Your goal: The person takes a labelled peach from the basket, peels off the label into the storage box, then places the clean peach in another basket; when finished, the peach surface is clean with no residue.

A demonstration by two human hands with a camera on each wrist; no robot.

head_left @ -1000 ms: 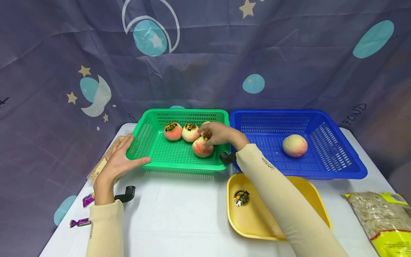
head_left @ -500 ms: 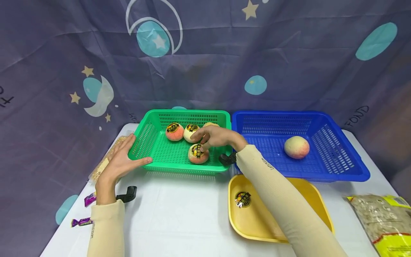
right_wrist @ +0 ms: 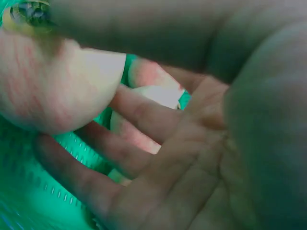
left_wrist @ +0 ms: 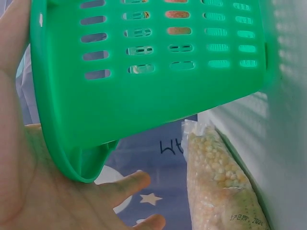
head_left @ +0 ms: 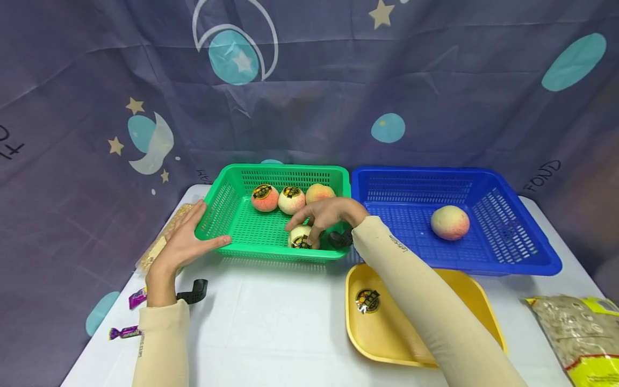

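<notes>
My left hand (head_left: 182, 244) rests on the corner of the green basket (head_left: 256, 250), thumb over the front rim and straight fingers along the left side. In the left wrist view the basket's rim lies against the palm. My right hand (head_left: 333, 212) reaches into the basket and holds a peach (head_left: 297, 235) near the front wall. The right wrist view shows the thumb over the black-and-gold sticker (right_wrist: 29, 13) on this peach and the fingertips at its other side. Behind stand a red stickered peach (head_left: 264, 202), a pale stickered peach (head_left: 291, 205) and one more peach (head_left: 319, 192).
A blue basket (head_left: 454, 265) with one peach (head_left: 450, 222) stands at the right. Before it lies a yellow tray (head_left: 377, 338) bearing a round sticker (head_left: 368, 300). Bagged goods (head_left: 575, 333), a bag of kernels (left_wrist: 216, 167) and purple-wrapped candies (head_left: 124, 332) flank the baskets.
The right hand has turned the front peach: its sticker came into sight and now sits lower, under the thumb. Hand and peach have shifted slightly towards the front wall. The left hand stays put.
</notes>
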